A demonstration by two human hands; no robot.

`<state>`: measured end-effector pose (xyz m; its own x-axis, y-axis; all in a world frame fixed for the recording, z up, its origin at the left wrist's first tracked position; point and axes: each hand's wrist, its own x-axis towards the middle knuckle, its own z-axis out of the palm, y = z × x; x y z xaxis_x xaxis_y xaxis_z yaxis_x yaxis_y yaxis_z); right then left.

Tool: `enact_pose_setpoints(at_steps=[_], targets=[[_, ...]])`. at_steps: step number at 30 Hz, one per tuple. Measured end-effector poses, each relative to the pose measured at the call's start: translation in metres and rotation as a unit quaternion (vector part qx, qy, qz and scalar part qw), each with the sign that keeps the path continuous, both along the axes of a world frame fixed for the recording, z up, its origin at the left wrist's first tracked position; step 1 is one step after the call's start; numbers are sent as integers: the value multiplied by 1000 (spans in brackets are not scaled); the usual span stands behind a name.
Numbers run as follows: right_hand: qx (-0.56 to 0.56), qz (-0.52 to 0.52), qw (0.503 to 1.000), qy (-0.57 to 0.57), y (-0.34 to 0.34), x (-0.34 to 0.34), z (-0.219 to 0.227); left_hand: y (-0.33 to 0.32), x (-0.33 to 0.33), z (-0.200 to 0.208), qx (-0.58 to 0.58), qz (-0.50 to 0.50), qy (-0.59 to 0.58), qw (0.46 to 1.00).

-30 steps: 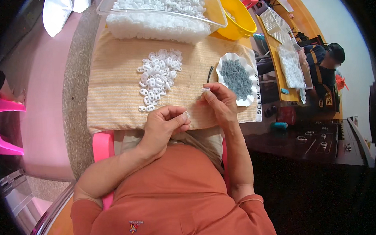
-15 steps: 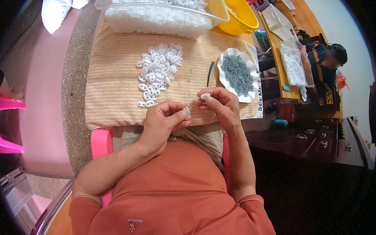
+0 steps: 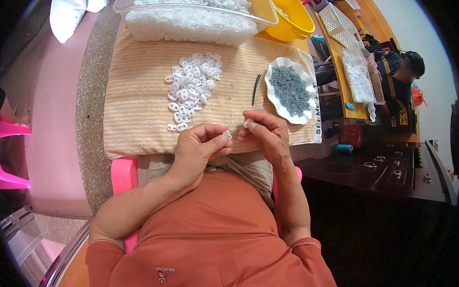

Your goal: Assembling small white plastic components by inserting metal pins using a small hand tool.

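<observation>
Over the near edge of the towel, my left hand point(image 3: 200, 148) pinches a small white looped piece point(image 3: 228, 135) between thumb and forefinger. Just to its right, my right hand point(image 3: 270, 136) is closed on a small white plastic piece point(image 3: 247, 123), its outline partly covered by the fingers. The two pieces are apart. Beyond my left hand lies a loose pile of white oval plastic pieces point(image 3: 188, 89), many with two holes. A white scalloped plate point(image 3: 271, 95) of tiny grey pieces point(image 3: 290, 90) stands past my right hand, beside a thin black strip point(image 3: 256, 89).
A striped towel point(image 3: 137, 96) covers the tabletop. At its far side stand a clear bin point(image 3: 273, 15) heaped with white pieces and a yellow basin point(image 3: 306, 27). To the right, a co-worker point(image 3: 396, 79) sits at another table with a container of white pieces point(image 3: 358, 81).
My right hand has turned and drawn slightly down and left with its white piece, closer to my left hand. The left hand stays nearly still.
</observation>
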<state>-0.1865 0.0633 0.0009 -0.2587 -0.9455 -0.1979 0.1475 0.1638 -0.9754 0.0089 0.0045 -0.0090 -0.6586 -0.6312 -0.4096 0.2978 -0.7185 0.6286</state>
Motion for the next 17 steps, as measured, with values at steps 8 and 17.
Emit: enact_pose_setpoints(at_steps=[8,17], targets=[[-51,0,998,22,0,6,-1,0,0,-2,-1,-5,6,1000],[-106,77,985,110,1,-10,-16,0,0,0,-3,-1,4,1000]])
